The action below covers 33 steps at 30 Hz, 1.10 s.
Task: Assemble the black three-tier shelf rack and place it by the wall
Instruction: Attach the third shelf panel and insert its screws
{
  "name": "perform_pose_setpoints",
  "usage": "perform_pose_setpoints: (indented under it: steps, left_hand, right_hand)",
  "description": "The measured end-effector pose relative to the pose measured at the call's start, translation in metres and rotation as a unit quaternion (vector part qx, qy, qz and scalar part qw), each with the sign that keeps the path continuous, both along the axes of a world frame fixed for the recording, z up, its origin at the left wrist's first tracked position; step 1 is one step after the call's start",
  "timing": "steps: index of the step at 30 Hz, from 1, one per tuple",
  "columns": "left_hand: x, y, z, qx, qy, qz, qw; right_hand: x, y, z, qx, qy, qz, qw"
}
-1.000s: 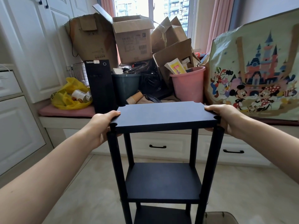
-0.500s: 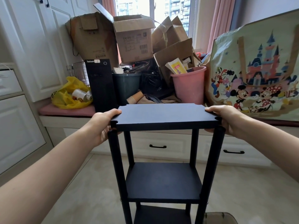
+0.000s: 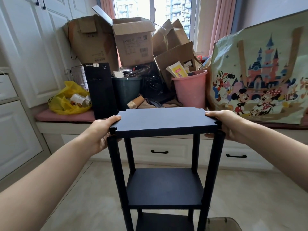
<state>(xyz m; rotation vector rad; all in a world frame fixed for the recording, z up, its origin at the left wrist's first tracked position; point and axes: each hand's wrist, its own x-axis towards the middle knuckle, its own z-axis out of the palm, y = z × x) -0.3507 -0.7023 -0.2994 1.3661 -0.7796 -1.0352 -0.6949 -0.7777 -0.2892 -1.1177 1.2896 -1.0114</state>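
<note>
The black three-tier shelf rack (image 3: 164, 119) stands upright in the middle of the view, its top board level and its middle and bottom boards visible between four black legs. My left hand (image 3: 101, 130) grips the left edge of the top board, thumb on top and fingers underneath. My right hand (image 3: 225, 124) grips the right edge the same way. The rack's feet are below the frame, so I cannot tell whether it rests on the floor.
Straight ahead is a window seat with white drawers (image 3: 160, 151), piled with cardboard boxes (image 3: 133, 42), a pink bucket (image 3: 190, 90), a black computer tower (image 3: 101, 90), a yellow bag (image 3: 68, 100) and a large cartoon tote bag (image 3: 260, 77). White cabinets (image 3: 21, 64) line the left wall. Beige floor (image 3: 83, 197) surrounds the rack.
The view has shifted slightly; the rack's top board sits a touch higher against the window seat. Both hands keep the same grip on it.
</note>
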Motion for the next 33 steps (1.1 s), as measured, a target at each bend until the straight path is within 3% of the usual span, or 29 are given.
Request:
perform_pose_setpoints:
  steps: [5,9,13,18,26,33]
  left_hand:
    - [-0.003,0.002,-0.001,-0.005,0.056,0.005,0.998]
    - [-0.006,0.003,-0.005,-0.017,0.045,0.022,0.999]
    - [-0.008,0.006,-0.008,-0.039,0.048,0.046,0.997]
    - [-0.010,0.007,-0.008,-0.047,0.056,0.053,0.996]
    - [-0.006,0.005,-0.015,0.009,0.051,0.014,0.999]
    - [-0.004,0.005,-0.023,0.025,0.059,0.006,0.998]
  right_hand:
    - [0.000,0.004,-0.001,-0.005,-0.016,0.016,1.000]
    - [0.001,0.001,-0.002,-0.010,-0.035,0.007,0.999]
    - [0.007,-0.003,-0.004,-0.014,0.001,-0.004,1.000]
    - [0.007,0.001,-0.018,0.047,-0.042,0.011,0.998]
    - [0.003,0.007,-0.015,0.004,-0.056,-0.008,0.998]
    - [0.003,0.005,-0.017,0.032,-0.039,-0.005,0.999]
